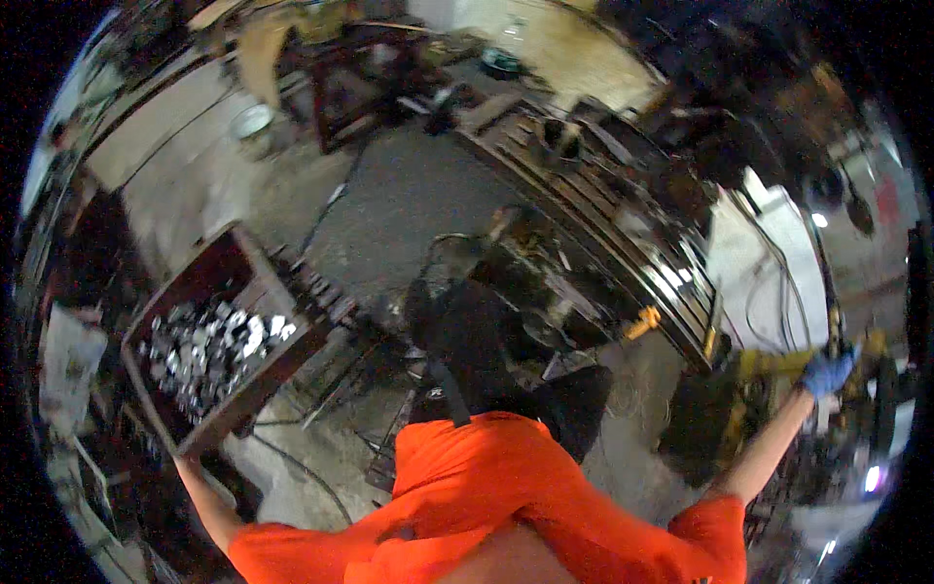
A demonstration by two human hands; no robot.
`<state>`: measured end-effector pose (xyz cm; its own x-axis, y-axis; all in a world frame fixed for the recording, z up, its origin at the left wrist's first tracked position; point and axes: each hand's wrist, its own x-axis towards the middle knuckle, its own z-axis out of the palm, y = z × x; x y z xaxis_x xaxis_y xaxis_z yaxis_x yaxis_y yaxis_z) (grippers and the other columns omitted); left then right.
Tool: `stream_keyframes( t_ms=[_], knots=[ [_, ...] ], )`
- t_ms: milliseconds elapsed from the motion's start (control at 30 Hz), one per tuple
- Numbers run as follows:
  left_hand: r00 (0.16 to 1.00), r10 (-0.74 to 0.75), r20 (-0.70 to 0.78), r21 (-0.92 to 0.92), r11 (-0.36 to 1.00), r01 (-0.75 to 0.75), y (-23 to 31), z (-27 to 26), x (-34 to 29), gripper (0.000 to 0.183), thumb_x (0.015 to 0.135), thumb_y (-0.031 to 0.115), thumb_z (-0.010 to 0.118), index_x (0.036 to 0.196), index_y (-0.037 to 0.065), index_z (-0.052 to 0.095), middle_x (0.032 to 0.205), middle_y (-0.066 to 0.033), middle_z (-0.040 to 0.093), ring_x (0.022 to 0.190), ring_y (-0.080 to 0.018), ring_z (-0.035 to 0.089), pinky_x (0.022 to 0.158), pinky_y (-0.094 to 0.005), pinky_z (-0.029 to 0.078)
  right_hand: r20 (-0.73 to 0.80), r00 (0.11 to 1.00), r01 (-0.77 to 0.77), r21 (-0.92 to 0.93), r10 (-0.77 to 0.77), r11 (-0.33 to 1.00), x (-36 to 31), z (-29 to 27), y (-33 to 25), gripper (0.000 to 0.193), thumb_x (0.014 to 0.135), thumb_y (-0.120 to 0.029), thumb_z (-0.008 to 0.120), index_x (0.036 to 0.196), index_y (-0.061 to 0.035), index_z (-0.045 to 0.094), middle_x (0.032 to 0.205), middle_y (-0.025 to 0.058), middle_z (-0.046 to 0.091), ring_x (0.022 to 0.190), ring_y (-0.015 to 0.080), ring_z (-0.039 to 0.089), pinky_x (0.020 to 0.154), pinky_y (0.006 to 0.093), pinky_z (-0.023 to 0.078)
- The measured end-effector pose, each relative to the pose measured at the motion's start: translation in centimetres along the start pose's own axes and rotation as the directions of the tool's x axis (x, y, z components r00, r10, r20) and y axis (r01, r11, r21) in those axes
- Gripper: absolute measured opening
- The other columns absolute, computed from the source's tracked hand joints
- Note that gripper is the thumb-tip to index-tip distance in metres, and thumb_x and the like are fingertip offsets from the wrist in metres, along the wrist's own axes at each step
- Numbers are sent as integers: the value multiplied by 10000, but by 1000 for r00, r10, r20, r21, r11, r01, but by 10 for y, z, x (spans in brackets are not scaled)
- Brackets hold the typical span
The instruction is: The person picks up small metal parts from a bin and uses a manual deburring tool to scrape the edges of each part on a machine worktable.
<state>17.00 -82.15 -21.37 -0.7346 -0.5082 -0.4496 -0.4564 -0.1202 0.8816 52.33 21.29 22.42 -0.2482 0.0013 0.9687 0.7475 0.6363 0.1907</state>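
Note:
My right arm reaches far out to the right, and my right hand (828, 374) wears a blue glove. Its fingers look closed at a small dark upright part beside yellow machine parts (769, 364); blur hides what exactly they grip. To the left, my left forearm (206, 498) ends at the near corner of a dark open box (277, 362). That box hides my left hand, so its fingers do not show. Many small shiny metal pieces (209, 350) lie heaped in the box.
A dark slatted metal bench (584, 219) runs diagonally ahead, with an orange clamp-like piece (643, 323) near its end. A white sheet (764, 268) with a cable stands beyond my right hand. A pale bucket (252, 127) sits on the floor at the far left.

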Motion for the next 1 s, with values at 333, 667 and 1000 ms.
stream_keyframes(
  t_ms=[333,667,1000],
  knots=[
    [984,177,-9,220,960,-171,2,87,23,462,821,385,568,949,-58,599,824,-142,640,757,-258,575,712,-368,436,95,937,-329,570,337,753,52,5,41,192,843,-185,555,972,-44,568,875,62,598,822,195,565,762,294,456],
    [952,305,-30,378,885,-272,16,110,16,448,823,375,567,950,-54,600,829,-139,640,759,-255,575,714,-366,436,294,823,-515,748,487,419,78,-8,-6,272,870,-117,456,1121,-18,489,977,104,580,905,217,551,809,313,459],
    [918,392,-56,503,806,-313,20,134,-1,435,825,365,566,951,-50,601,835,-136,640,760,-252,574,716,-364,436,229,963,-109,-142,140,984,119,-16,-5,418,741,-55,627,1132,-13,487,1050,111,589,915,210,584,797,299,466]
  ],
)
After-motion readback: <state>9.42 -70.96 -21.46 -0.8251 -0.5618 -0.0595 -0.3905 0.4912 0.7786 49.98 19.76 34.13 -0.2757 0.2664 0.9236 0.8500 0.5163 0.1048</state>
